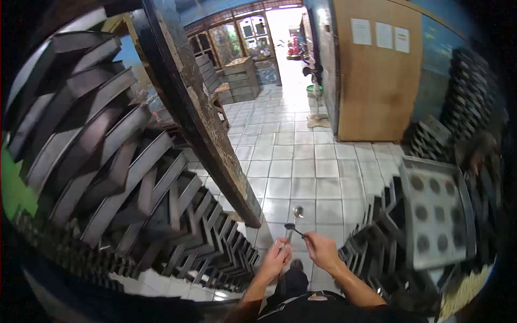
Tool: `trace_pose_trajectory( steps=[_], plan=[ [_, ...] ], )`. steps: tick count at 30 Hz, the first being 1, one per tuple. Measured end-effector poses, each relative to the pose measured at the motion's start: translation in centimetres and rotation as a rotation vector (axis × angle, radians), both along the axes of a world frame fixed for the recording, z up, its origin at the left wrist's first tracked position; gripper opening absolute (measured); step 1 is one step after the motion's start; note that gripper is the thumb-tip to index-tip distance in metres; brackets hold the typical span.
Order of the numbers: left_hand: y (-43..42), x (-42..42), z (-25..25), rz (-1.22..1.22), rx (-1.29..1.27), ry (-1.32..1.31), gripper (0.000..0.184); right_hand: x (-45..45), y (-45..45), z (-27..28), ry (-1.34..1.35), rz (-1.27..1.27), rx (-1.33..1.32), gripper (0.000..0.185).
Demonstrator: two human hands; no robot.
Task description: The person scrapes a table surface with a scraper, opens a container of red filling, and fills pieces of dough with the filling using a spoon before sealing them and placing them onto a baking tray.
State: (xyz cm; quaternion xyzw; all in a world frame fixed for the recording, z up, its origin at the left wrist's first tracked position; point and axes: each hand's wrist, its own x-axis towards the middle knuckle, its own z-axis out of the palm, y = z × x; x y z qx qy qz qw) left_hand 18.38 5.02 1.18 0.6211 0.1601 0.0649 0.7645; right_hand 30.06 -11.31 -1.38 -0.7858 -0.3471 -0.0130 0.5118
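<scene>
A small dark spoon-like tool (291, 226) with a thin handle extends to the left from my right hand (321, 251), whose fingers are pinched on the handle's end. My left hand (277, 258) is just left of it, below the tool's dark head, with its fingers curled close together. Whether my left fingers hold anything is too small to make out. The two hands are apart, in front of my body above the tiled floor. A small shiny round object (298, 211) shows beyond the tool.
Tall stacks of metal trays (116, 156) rise at the left, beside a slanting dark post (207, 129). More stacked trays stand at the right, topped by a tray with dark round marks (436, 212). Further off are a wooden panel (377, 81) and a green-rimmed bucket (314, 91).
</scene>
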Motion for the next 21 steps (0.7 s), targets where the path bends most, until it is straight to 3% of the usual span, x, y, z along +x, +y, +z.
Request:
trace_pose_trajectory(
  steps=[1,3,5,7,10,11,13,15,17,19,21],
  plan=[
    [3.0,2.4,0.2,-0.051,-0.074,0.070,0.014,3.5,3.8,-1.5,-0.201,0.019,-0.144,0.017],
    [9.3,8.4,-0.6,-0.013,-0.035,0.018,0.014,9.6,10.8,-2.5,-0.083,0.038,-0.118,0.023],
    [14.0,14.4,-2.3,-0.005,-0.021,-0.079,0.014,15.7,15.4,-2.9,0.482,0.126,0.240,0.020],
    [18.9,21.2,-2.7,0.065,0.015,0.002,0.015,21.9,19.8,-4.7,0.599,0.131,0.272,0.022],
    [26.9,33.2,-0.6,0.208,0.331,-0.172,0.018,32.6,25.8,-2.3,1.301,0.192,0.570,0.017],
    [28.7,36.6,-0.3,0.227,0.315,-0.163,0.018,35.8,27.1,-2.7,1.310,0.195,0.543,0.017],
    [33.2,43.6,0.7,0.288,0.867,-0.332,0.020,43.0,30.8,-4.1,1.529,0.273,0.712,0.018],
    [38.5,50.7,-2.2,0.258,0.973,-0.289,0.022,48.9,35.8,-3.3,1.545,0.277,0.721,0.021],
    [44.1,57.6,-6.3,-0.044,1.128,0.001,0.023,55.3,40.9,-2.0,1.520,0.479,0.553,0.022],
    [49.3,62.4,-11.1,0.018,0.965,-0.059,0.022,61.4,48.2,-2.4,1.512,0.511,0.469,0.023],
    [54.7,66.8,-12.9,0.202,0.102,-0.046,0.018,67.3,56.0,-4.2,1.319,0.476,0.329,0.024]
  ],
)
